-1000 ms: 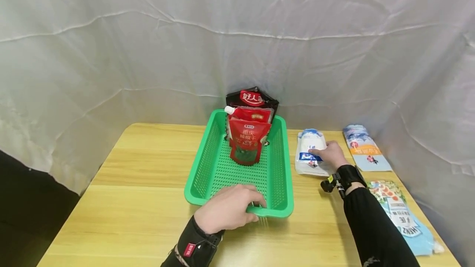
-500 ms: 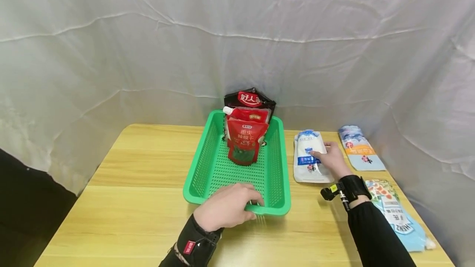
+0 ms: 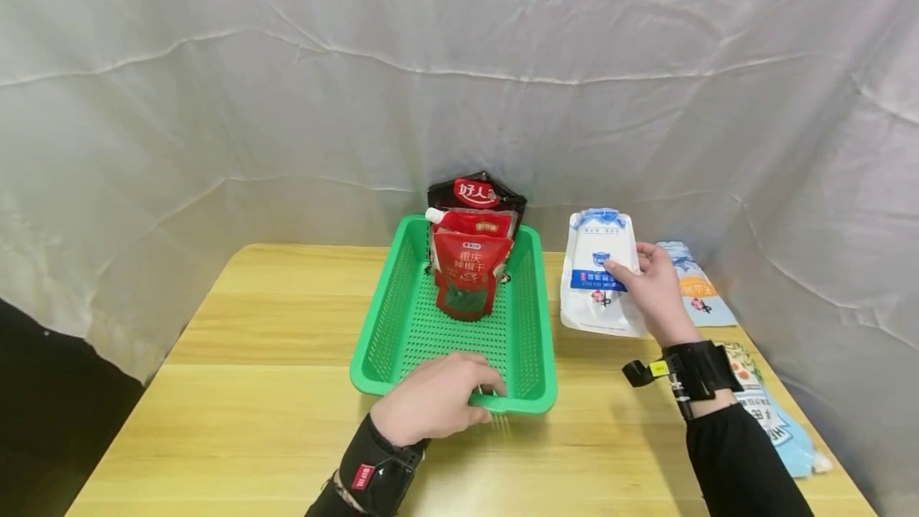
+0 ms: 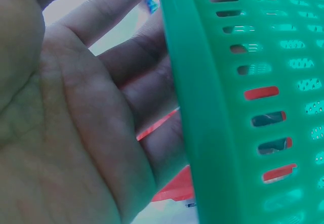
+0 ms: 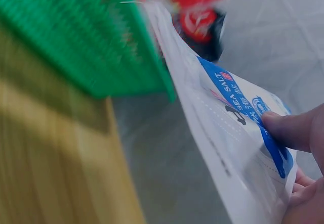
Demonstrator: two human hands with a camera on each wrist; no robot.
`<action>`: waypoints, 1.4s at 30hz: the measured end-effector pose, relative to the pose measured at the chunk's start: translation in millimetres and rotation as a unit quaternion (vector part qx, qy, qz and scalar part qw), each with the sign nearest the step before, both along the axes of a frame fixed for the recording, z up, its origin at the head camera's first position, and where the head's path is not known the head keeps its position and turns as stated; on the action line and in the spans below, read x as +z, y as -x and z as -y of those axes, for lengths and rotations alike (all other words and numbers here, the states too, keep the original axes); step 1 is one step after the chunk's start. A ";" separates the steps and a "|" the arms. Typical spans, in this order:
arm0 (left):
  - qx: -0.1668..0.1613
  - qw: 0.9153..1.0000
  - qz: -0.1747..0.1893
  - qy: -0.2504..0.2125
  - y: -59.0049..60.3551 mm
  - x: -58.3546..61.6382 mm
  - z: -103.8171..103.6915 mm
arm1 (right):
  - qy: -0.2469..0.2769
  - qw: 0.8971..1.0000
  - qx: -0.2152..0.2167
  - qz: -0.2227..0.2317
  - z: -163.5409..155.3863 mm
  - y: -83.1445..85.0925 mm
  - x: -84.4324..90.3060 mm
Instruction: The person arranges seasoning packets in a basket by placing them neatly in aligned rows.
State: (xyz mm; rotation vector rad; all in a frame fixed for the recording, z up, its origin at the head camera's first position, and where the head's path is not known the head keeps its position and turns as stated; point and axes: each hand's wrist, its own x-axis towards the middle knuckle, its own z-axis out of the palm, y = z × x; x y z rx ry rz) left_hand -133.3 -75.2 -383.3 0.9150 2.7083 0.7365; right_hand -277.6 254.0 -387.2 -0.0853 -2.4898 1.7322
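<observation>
My left hand (image 3: 431, 409) curls over the near rim of the green basket (image 3: 534, 341) on the desk (image 3: 251, 389). My right hand (image 3: 649, 290) pinches a white salt bag (image 3: 596, 274), lifted off the desk just right of the basket. Red pouches (image 3: 467, 274) stand inside the basket's far end

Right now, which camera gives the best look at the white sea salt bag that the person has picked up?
The head view: it shows the whole sea salt bag upright in the right hand, beside the green basket. The right wrist view shows only part of it, close and slanted, with the words SEA SALT. The left wrist view shows none of it clearly.
</observation>
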 end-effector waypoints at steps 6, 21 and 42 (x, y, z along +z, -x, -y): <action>0.003 1.000 0.004 0.003 -0.3 -0.5 -1.4 | 0.059 0.998 0.004 -0.032 28.6 -14.5 21.9; 0.012 1.000 0.019 -0.014 -2.1 3.4 6.6 | 0.184 0.980 0.029 -0.076 99.5 -57.4 36.5; 0.250 0.932 -0.075 -0.252 5.0 12.2 54.4 | 0.194 0.974 0.110 -0.048 154.2 -98.9 20.7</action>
